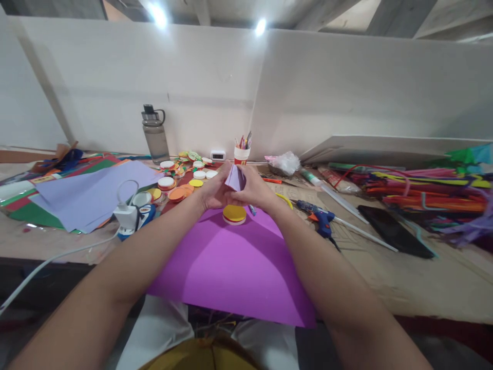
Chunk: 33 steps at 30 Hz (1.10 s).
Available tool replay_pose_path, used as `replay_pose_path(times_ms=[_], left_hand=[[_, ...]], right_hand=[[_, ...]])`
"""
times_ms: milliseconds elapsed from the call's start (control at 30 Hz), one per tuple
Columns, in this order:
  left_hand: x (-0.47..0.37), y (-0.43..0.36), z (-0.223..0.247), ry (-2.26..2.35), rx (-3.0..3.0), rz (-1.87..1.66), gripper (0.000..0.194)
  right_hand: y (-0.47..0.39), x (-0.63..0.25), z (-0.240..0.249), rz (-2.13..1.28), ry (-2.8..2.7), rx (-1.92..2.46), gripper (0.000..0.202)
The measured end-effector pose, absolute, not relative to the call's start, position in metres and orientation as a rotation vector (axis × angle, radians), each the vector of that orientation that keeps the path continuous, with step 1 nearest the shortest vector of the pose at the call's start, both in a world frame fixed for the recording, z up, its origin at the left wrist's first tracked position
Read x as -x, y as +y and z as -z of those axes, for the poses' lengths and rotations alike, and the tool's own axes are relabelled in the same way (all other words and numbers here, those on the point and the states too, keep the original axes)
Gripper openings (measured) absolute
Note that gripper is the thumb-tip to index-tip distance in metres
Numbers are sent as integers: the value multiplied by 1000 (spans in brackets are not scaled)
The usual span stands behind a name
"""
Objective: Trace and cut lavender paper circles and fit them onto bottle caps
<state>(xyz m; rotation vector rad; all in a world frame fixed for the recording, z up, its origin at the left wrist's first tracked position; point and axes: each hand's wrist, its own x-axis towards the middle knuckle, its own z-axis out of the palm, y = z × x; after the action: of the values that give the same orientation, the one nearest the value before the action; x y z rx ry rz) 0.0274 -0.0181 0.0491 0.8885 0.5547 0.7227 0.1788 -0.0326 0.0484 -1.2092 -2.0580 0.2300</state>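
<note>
Both hands meet above the far part of a large purple sheet [231,262]. Between them is a small piece of folded lavender paper [233,178]. My left hand [216,189] is closed on its left side, and my right hand [257,189] grips it from the right. Exactly how the fingertips press the fold is hard to make out. Just below the hands, a yellow disc [234,212] with a white lower edge rests on the purple sheet. A small pen-like item [252,210] lies partly under my right hand.
Coloured paper discs [177,193] and lavender sheets [96,190] lie left, near a white charger [127,216] with a cable. A bottle [154,139] and a cup of pens [242,154] stand behind. At right are a blue glue gun [321,216], a black phone [393,231] and pipe cleaners [423,190].
</note>
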Motion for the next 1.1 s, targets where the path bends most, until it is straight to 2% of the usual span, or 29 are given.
replay_pose_path(times_ms=[67, 200, 267, 367, 500, 667, 733, 900, 1000, 1100], left_hand=[[-30, -17, -48, 603, -901, -711, 67], [-31, -17, -47, 643, -961, -708, 57], [-32, -19, -49, 635, -968, -712, 46], [-33, -22, -52, 618, -969, -778, 20], [-40, -22, -52, 673, -996, -952, 29], [-46, -21, -52, 812, -959, -1025, 25], [-47, -21, -54, 830, -911, -1072, 24], [-42, -17, -58, 756, -818, -1089, 14], [-39, -15, -59, 684, -829, -992, 12], [-40, -18, -60, 647, -908, -914, 34]], right_hand=[[-32, -180, -48, -288, -2069, 1192, 82], [-32, -183, -45, -369, -2111, 1079, 84], [-32, -184, -45, -357, -2133, 1056, 79], [-31, -185, -45, -256, -2120, 1119, 74], [-29, -185, -41, -119, -2080, 1246, 90], [-28, -185, -39, 45, -2080, 1358, 103], [-29, -187, -43, 159, -2065, 1320, 95], [-33, -188, -51, 222, -2135, 1161, 37], [-37, -188, -54, 203, -2122, 1169, 33], [-39, -196, -63, 144, -1976, 1235, 34]])
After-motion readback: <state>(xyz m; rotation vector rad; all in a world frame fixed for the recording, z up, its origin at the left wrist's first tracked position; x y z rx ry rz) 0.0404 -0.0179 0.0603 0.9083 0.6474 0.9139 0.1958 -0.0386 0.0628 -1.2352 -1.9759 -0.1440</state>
